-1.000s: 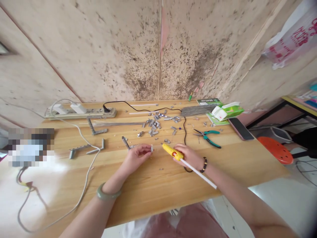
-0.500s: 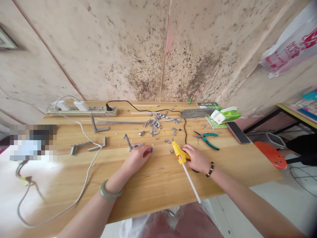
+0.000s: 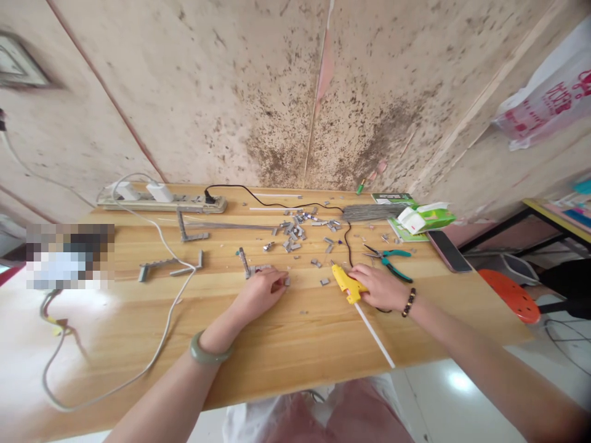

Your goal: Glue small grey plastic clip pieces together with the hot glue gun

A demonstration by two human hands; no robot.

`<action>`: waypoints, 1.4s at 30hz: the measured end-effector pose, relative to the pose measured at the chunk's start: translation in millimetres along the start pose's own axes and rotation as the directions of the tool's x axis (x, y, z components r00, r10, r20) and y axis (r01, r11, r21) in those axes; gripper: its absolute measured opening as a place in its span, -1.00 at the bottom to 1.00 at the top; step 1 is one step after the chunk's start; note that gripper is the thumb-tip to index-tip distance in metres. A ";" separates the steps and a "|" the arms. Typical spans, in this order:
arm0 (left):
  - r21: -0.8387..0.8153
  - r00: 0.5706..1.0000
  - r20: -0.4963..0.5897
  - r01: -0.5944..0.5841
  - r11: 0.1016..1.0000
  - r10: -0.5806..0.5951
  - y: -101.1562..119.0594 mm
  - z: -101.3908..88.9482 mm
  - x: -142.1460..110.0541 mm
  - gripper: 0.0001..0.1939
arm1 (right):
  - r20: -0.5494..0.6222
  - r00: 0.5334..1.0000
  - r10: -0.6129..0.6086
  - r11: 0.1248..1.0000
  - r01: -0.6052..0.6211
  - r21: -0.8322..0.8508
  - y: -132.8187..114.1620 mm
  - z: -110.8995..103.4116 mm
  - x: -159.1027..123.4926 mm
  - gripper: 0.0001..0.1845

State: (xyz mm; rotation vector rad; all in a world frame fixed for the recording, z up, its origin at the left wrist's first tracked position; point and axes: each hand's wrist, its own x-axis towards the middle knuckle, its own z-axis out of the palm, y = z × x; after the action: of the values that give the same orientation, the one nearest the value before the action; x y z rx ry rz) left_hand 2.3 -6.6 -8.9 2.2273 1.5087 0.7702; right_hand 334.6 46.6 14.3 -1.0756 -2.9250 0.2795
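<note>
Below the near edge of the wooden table (image 3: 277,369), pink and white clothing (image 3: 337,415) shows. A thin white glue stick (image 3: 376,335) points back toward that edge from the rear of a yellow plastic glue gun (image 3: 348,286), which sits right of the table's middle with its nozzle turned toward the far side. The right hand (image 3: 381,288), with a dark beaded bracelet (image 3: 409,303) at its wrist, is wrapped around the gun's handle. The left hand (image 3: 262,292), above a pale green bangle (image 3: 203,357), has its thumb and fingers drawn together, pinching a small grey rectangular piece (image 3: 287,282) at the tips; the fingers partly hide it. Between the hands, nearer the gun, lies a loose grey rectangular block (image 3: 324,282).

Just beyond the left hand stands a grey jointed bar (image 3: 244,264). Farther left are a white cable (image 3: 168,307) and grey L-shaped assemblies (image 3: 189,232). Past the gun, teal-handled pliers (image 3: 392,261) rest half open, near a dark-screened phone (image 3: 447,251). A scattered heap of small grey blocks (image 3: 293,234) fills the middle. Behind come a bundle of thin grey rods (image 3: 373,212), a green-and-white tissue pack (image 3: 427,217), a white power strip (image 3: 182,203) and the speckled beige wall (image 3: 207,92).
</note>
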 end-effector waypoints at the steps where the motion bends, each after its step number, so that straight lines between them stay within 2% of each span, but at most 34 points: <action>1: -0.012 1.000 -0.011 0.007 1.000 -0.007 -0.8 0.9 -0.4 -0.66 | 0.027 1.000 -0.006 1.000 0.007 -0.005 2.1 -3.6 0.4 -0.50; 5: 0.009 1.000 -0.013 0.016 1.000 -0.016 -2.0 3.3 -2.0 -0.58 | 0.090 0.996 -0.022 0.999 0.024 -0.022 5.1 -11.7 3.3 -0.41; 12: 0.065 0.999 -0.028 0.040 0.997 -0.038 -2.7 5.3 -2.9 -0.73 | 0.103 0.993 -0.050 0.998 0.053 -0.028 2.8 -20.6 8.4 -0.39; 19: 0.083 0.999 0.006 0.039 0.996 -0.040 2.9 1.7 -3.5 -0.73 | 0.168 0.986 -0.003 1.000 0.002 0.008 1.1 -29.3 10.7 -0.48; 22: 0.077 1.000 0.014 0.022 0.997 -0.023 5.9 -1.0 -3.5 -0.78 | 0.180 0.984 0.011 1.000 -0.014 0.015 -0.5 -30.0 10.1 -0.47; 24: 0.065 1.000 0.020 0.002 0.998 -0.004 6.7 -2.0 -3.2 -0.74 | 0.181 0.983 0.027 0.999 -0.030 0.013 -2.5 -30.7 9.1 -0.47; 28: 0.093 0.999 0.049 -0.014 0.996 0.009 6.2 -1.3 -2.3 -0.69 | 0.129 0.992 0.012 1.000 -0.010 -0.020 -8.1 -31.1 4.4 -0.45; 36: 0.083 0.998 0.042 0.043 0.996 -0.047 8.0 -0.6 -1.6 -0.82 | 0.025 1.000 -0.015 0.998 0.016 -0.059 -19.8 -27.9 -8.8 -0.42; 42: 0.066 0.997 0.028 0.065 0.996 -0.067 5.4 1.6 -0.8 -0.82 | -0.048 0.997 -0.053 0.997 0.050 -0.054 -25.0 -27.7 -2.3 -0.39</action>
State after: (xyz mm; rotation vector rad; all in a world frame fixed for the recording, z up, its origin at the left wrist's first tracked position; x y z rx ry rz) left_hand 7.0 -9.3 -7.4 2.2132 1.6059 0.6734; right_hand 322.3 30.9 45.9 -0.9962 -2.9263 0.1731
